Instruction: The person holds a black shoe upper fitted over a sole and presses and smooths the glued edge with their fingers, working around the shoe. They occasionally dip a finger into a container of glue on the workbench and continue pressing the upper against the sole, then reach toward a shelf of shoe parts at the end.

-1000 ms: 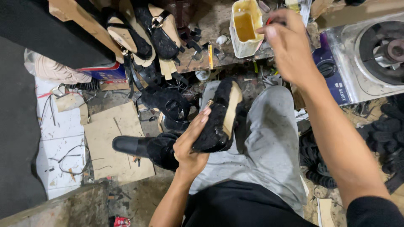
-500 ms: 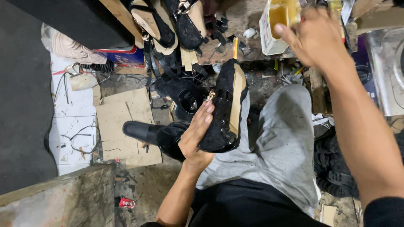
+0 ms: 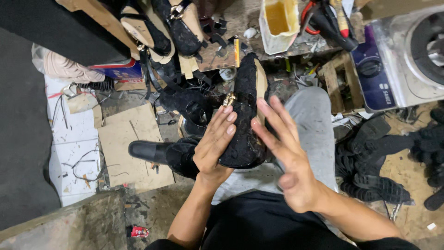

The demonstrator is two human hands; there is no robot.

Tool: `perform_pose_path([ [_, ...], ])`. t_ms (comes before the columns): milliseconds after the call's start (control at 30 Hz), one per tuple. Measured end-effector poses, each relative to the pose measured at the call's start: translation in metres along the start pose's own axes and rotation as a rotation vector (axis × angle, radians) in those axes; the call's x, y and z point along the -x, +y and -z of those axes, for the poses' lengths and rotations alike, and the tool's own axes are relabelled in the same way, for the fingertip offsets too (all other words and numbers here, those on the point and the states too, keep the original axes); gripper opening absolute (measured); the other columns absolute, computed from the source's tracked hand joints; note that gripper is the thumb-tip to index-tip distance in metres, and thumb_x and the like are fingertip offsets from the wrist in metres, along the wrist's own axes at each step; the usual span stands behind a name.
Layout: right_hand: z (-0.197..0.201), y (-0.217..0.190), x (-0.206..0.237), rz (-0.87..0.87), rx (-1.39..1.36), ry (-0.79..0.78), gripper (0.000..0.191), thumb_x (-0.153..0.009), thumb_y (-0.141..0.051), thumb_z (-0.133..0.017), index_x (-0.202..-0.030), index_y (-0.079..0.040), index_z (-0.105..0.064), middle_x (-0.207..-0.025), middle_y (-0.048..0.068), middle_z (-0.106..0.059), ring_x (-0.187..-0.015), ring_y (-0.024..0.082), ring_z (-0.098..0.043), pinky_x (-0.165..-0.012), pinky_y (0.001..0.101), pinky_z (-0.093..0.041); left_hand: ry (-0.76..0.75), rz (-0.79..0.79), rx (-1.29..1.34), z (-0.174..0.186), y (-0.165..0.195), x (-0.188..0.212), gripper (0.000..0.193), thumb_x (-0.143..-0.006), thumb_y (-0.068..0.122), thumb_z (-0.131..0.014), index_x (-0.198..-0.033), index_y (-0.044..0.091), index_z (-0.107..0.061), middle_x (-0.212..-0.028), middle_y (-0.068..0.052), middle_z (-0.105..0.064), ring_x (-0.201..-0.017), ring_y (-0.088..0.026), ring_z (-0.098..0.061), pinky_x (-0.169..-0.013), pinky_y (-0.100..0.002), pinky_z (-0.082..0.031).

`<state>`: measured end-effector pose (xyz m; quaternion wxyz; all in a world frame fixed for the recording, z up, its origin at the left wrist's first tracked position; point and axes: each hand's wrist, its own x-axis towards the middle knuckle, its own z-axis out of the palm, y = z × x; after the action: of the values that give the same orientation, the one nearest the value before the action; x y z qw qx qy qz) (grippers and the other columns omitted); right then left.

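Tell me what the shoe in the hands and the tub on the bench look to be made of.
The black shoe held by the left hand looks covered in lace or textured fabric: matte, with a raised pattern. Its insole edge is tan, perhaps leather or board, and it carries a gold metal-looking buckle. The tub looks like whitish, stained plastic, holding a yellowish liquid, possibly glue.

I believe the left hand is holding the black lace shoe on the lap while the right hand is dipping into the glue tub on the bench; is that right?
Not quite: the head view shows the right hand spread open beside the black lace shoe, well short of the glue tub. The left hand does hold the shoe on the lap.
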<state>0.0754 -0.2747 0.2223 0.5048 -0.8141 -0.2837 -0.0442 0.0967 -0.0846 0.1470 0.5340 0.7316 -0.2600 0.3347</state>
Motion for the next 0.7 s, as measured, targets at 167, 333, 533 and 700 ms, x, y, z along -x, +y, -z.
perform_pose_path([
  [167,0.015,0.002,0.012,0.100,0.273,0.184,0.081,-0.110,-0.062,-0.014,-0.131,-0.009,-0.071,-0.157,0.019,-0.046,-0.155,0.042,-0.032,-0.133,0.0574,-0.020,-0.009,-0.011,0.015,-0.005,0.016,-0.001,0.049,-0.088,-0.004,-0.080,-0.132,0.000,-0.058,-0.135,-0.022,-0.064,-0.134,-0.043,-0.062,-0.121,-0.059,-0.048],
  [333,0.017,0.006,0.017,0.148,0.266,0.191,0.074,-0.110,-0.062,-0.020,-0.127,-0.013,-0.073,-0.137,0.015,-0.059,-0.139,0.035,-0.045,-0.130,0.0584,-0.024,-0.038,-0.001,0.022,-0.004,0.028,-0.002,0.053,-0.084,-0.007,-0.078,-0.132,-0.002,-0.059,-0.135,-0.023,-0.064,-0.134,-0.043,-0.062,-0.121,-0.059,-0.048],
  [533,0.023,0.009,0.021,0.145,0.206,0.160,0.079,-0.111,-0.062,-0.018,-0.124,-0.010,-0.076,-0.129,0.013,-0.060,-0.128,0.033,-0.049,-0.127,0.0606,-0.026,-0.066,0.024,0.016,-0.004,0.037,-0.001,0.051,-0.081,-0.011,-0.073,-0.130,-0.005,-0.061,-0.135,-0.023,-0.065,-0.135,-0.042,-0.062,-0.123,-0.058,-0.047],
  [700,0.028,0.012,0.024,0.202,0.227,0.220,0.074,-0.110,-0.057,-0.018,-0.114,-0.017,-0.079,-0.122,0.010,-0.063,-0.123,0.031,-0.052,-0.127,0.0610,-0.027,-0.065,0.048,0.009,-0.007,0.040,0.001,0.050,-0.084,-0.009,-0.077,-0.131,-0.003,-0.061,-0.135,-0.022,-0.065,-0.135,-0.040,-0.063,-0.122,-0.055,-0.048],
])
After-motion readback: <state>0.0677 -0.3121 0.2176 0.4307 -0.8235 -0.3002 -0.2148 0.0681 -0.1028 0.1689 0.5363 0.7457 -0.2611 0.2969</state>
